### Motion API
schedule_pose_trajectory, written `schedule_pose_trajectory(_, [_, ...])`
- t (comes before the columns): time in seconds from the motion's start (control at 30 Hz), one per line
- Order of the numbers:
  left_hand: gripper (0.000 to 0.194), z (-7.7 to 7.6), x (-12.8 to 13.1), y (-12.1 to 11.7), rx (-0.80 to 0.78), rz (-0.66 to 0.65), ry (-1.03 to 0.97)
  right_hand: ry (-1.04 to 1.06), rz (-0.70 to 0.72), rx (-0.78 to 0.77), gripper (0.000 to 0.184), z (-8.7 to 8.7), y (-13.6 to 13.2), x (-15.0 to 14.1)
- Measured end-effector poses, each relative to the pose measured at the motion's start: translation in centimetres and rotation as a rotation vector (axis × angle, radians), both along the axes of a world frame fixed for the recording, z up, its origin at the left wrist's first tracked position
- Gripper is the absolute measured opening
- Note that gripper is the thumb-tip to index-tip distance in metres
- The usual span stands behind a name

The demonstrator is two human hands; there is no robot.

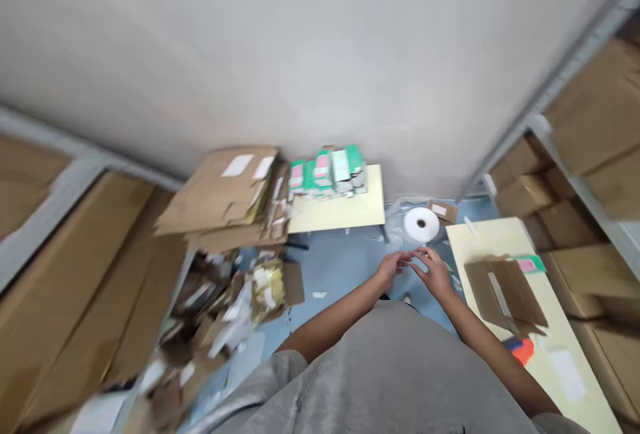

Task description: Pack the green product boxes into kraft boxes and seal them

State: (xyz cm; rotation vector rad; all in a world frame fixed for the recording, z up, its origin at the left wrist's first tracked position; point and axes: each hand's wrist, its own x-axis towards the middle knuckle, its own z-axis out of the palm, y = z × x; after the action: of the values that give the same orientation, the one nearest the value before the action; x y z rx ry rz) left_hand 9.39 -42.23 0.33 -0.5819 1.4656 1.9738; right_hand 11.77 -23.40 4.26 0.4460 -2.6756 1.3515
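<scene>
My left hand (391, 267) and my right hand (434, 270) meet in front of my grey shirt, fingertips touching over the blue floor. The fingers are curled toward each other; whether anything small sits between them cannot be made out. A white roll (421, 224) lies on the floor just beyond the hands. To the right, an open brown cardboard box (505, 293) rests on a pale yellow table (565, 381), beside an orange tool (523, 350).
A second pale yellow table (345, 214) carries green and pink packets (327, 171). Flattened cardboard (225, 197) is stacked at its left, over a heap of scrap paper (235, 307). Metal shelves with brown boxes (590, 174) line both sides; a white wall is ahead.
</scene>
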Motion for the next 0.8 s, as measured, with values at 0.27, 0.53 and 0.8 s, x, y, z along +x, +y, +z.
schedule_pose_trajectory(0.27, [0.047, 1.3, 10.2, -16.3, 0.211, 0.488, -0.072, 0.065, 0.69, 0.083, 0.021, -1.1, -18.4, -2.6])
schedule_pose_trajectory(0.53, [0.047, 0.9, 21.7, -32.1, 0.247, 0.833, -0.078, 0.078, 1.167, 0.08, 0.03, -2.3, -38.2, 2.1])
schedule_pose_trajectory(0.8, [0.049, -1.1, 28.5, -41.9, 0.287, 1.119, -0.057, 0.117, 1.403, 0.144, 0.021, -5.6, -53.8, 6.4])
